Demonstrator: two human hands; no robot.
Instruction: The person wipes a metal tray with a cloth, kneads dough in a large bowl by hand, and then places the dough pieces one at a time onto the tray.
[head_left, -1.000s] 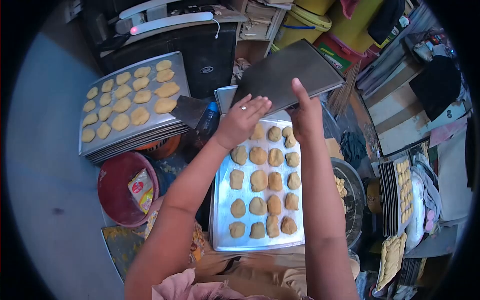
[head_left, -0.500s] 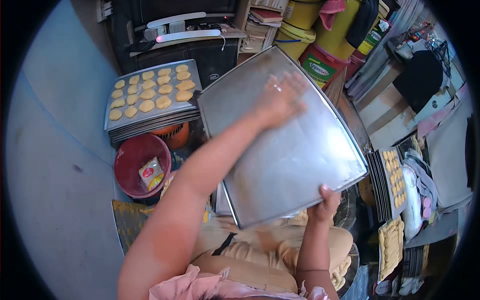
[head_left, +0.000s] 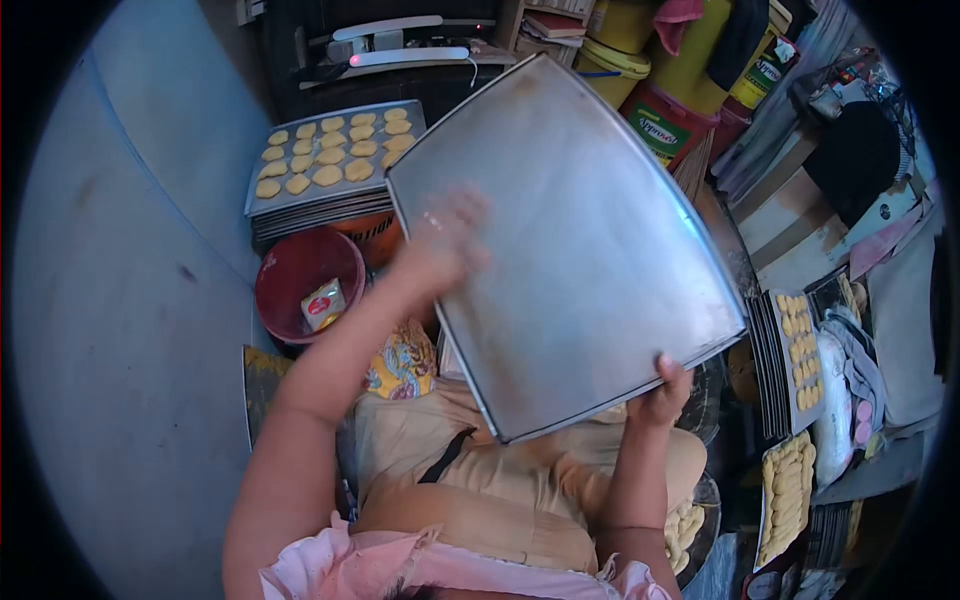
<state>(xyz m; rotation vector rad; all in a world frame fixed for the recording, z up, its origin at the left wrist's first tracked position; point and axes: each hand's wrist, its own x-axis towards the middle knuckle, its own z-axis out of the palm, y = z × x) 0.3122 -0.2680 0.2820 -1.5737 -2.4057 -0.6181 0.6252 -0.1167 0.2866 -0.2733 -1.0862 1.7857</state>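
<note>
A large bare metal baking tray (head_left: pixel 580 240) is held up at a tilt over my lap. My right hand (head_left: pixel 662 392) grips its lower right edge, with the thumb on the upper face and the other fingers hidden underneath. Over the tray's left side is my left hand (head_left: pixel 448 240), blurred by motion. Its fingers look stretched out against the metal, and I see nothing held in them.
At the back left, a tray of flattened dough pieces (head_left: pixel 330 160) tops a stack of trays. A red bucket (head_left: pixel 275 285) holding a packet stands below it. More dough trays (head_left: pixel 790 490) are at the right. Lidded buckets (head_left: pixel 660 120) stand at the back.
My left hand has swept from the upper middle of the tray down to its left side. The tray has shifted slightly up, still gripped by my right hand. The whole view has shifted a little.
</note>
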